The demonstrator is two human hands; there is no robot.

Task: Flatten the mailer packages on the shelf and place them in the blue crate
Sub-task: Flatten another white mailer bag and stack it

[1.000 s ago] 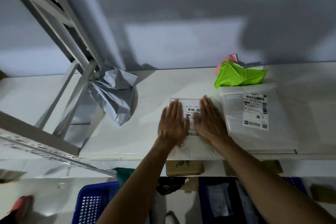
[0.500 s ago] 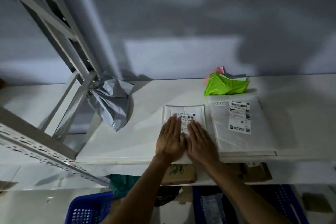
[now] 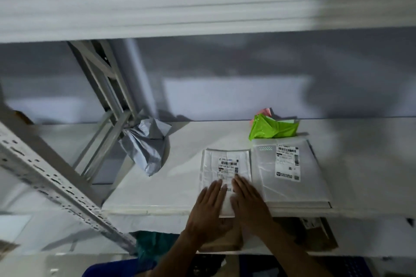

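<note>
A small white mailer with a barcode label lies flat on the white shelf, its near end at the shelf's front edge. My left hand and my right hand press on its near half side by side, fingers straight. A larger white mailer with a label lies flat just to the right. A crumpled grey mailer leans at the shelf's left by the frame. A crumpled green mailer sits at the back, with something pink behind it. A blue crate shows at the bottom edge.
A white shelf board hangs overhead across the top. A grey perforated metal upright and braces stand at the left. Brown cardboard boxes sit on the lower shelf under my hands. A grey wall closes the back.
Both hands have slid toward me along the small white mailer, from its label end to its near end. The camera has tilted up, bringing the upper shelf board into view.
</note>
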